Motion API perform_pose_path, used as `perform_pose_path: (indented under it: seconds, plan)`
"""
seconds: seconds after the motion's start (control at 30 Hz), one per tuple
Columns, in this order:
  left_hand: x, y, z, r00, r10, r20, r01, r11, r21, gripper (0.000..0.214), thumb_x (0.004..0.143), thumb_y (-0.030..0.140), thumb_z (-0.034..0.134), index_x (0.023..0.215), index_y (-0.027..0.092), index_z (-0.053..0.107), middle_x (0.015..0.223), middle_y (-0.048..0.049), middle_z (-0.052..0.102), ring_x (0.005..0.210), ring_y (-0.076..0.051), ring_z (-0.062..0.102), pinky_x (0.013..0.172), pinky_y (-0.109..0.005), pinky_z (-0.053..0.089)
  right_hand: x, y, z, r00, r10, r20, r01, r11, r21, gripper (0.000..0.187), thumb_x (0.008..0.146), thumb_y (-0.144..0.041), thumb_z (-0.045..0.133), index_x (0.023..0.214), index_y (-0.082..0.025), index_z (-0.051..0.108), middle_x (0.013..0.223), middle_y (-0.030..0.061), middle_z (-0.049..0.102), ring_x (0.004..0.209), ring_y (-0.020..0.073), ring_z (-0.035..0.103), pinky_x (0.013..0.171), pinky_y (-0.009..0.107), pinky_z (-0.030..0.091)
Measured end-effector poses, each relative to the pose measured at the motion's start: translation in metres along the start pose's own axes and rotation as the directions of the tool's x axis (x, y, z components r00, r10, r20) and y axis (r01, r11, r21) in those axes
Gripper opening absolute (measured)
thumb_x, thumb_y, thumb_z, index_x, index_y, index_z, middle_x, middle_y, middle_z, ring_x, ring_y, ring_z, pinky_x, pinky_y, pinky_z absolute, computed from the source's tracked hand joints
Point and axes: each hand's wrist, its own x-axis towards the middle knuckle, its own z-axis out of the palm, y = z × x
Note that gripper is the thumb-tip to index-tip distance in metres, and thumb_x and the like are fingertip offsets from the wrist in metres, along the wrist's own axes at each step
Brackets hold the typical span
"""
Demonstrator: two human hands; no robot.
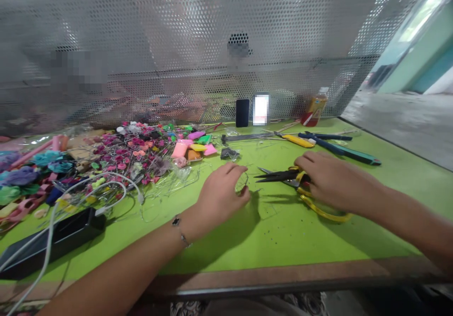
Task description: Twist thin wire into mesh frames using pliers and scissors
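My left hand (221, 195) rests on the green tabletop (279, 236), its curled fingertips on a thin dark wire loop (242, 184). My right hand (334, 181) lies over yellow-handled scissors (300, 188) and grips them near the pivot. Their black blades (276, 176) point left, towards the wire loop. Part of the scissors' handles is hidden under my right palm. Fine wire scraps and small dark bits lie scattered around both hands.
A heap of small pink flowers on wire stems (127, 153) and larger fabric flowers (21, 177) lie left. Behind my hands are yellow-handled pliers (297, 140) and blue-handled pliers (323, 141). A perforated metal screen (212, 37) stands behind the table, with phones (242, 112) and a bottle (314, 107) before it.
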Motion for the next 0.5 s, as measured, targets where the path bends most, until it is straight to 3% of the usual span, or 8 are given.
perform_pose_path:
  seconds: [0.07,0.13,0.17,0.2,0.27,0.33,0.4,0.5]
  plan:
    - [0.003,-0.001,-0.002,0.999,-0.043,0.019,0.045,0.986,-0.162,0.041,0.086,0.024,0.066,0.126,0.014,0.072,0.126,-0.0169,0.073,0.114,-0.033,0.068,0.104,-0.051,0.053,0.004,0.022,0.007,0.999,0.021,0.028,-0.022,1.000,0.019,0.024,0.076,-0.006,0.054,0.094,-0.020,0.063,0.093,0.0115,0.068,0.088,0.0296,0.063,0.074,0.039,0.045]
    - [0.006,-0.001,-0.003,0.991,-0.115,0.074,0.134,0.916,-0.377,0.038,0.088,0.027,0.065,0.124,0.017,0.073,0.128,-0.0152,0.074,0.115,-0.031,0.067,0.105,-0.049,0.051,0.008,0.040,0.014,0.994,0.087,0.063,-0.089,0.995,0.035,0.024,0.074,-0.007,0.055,0.091,-0.020,0.064,0.092,0.0124,0.068,0.085,0.0298,0.063,0.070,0.039,0.044]
    - [0.007,0.001,-0.004,0.976,-0.173,0.130,0.216,0.830,-0.514,0.035,0.090,0.028,0.063,0.123,0.018,0.074,0.127,-0.0146,0.074,0.114,-0.029,0.068,0.101,-0.046,0.053,0.009,0.048,0.018,0.990,0.121,0.078,-0.125,0.991,0.045,0.023,0.073,-0.007,0.056,0.089,-0.020,0.064,0.091,0.0127,0.069,0.084,0.0298,0.063,0.068,0.039,0.044]
    - [0.008,0.003,-0.004,0.947,-0.239,0.213,0.320,0.689,-0.650,0.033,0.093,0.030,0.060,0.121,0.019,0.074,0.126,-0.0145,0.075,0.110,-0.027,0.070,0.094,-0.042,0.055,0.010,0.053,0.023,0.985,0.147,0.089,-0.152,0.987,0.054,0.022,0.072,-0.007,0.056,0.088,-0.021,0.064,0.091,0.0129,0.069,0.083,0.0299,0.064,0.067,0.038,0.043]
    - [0.011,0.007,-0.005,0.844,-0.327,0.425,0.515,0.277,-0.811,0.031,0.098,0.031,0.054,0.117,0.018,0.074,0.123,-0.0158,0.076,0.097,-0.024,0.072,0.077,-0.034,0.056,0.011,0.059,0.030,0.981,0.168,0.095,-0.175,0.982,0.069,0.023,0.072,-0.007,0.057,0.088,-0.021,0.066,0.092,0.0131,0.070,0.086,0.0308,0.065,0.069,0.039,0.045]
    - [0.014,0.010,-0.006,0.748,-0.329,0.576,0.589,-0.071,-0.805,0.029,0.098,0.030,0.051,0.113,0.015,0.071,0.119,-0.0175,0.075,0.088,-0.022,0.073,0.067,-0.031,0.055,0.011,0.058,0.036,0.990,0.135,0.040,-0.138,0.986,0.095,0.030,0.073,-0.009,0.056,0.098,-0.020,0.068,0.097,0.0135,0.071,0.093,0.0324,0.065,0.076,0.041,0.049]
    - [0.017,0.011,-0.007,0.722,-0.320,0.613,0.568,-0.230,-0.790,0.028,0.098,0.026,0.050,0.113,0.012,0.069,0.114,-0.0178,0.074,0.084,-0.022,0.073,0.068,-0.032,0.057,0.011,0.050,0.037,0.995,0.074,-0.069,-0.064,0.988,0.139,0.041,0.074,-0.009,0.053,0.111,-0.019,0.067,0.106,0.0142,0.071,0.101,0.0331,0.065,0.086,0.044,0.051]
    - [0.018,0.008,-0.006,0.746,-0.358,0.562,0.494,-0.269,-0.827,0.028,0.095,0.015,0.046,0.115,0.011,0.066,0.102,-0.0149,0.074,0.084,-0.022,0.074,0.080,-0.036,0.061,0.012,0.031,0.031,0.973,-0.012,-0.232,0.059,0.978,0.198,0.049,0.073,-0.010,0.051,0.119,-0.019,0.064,0.115,0.0141,0.069,0.108,0.0331,0.064,0.096,0.047,0.051]
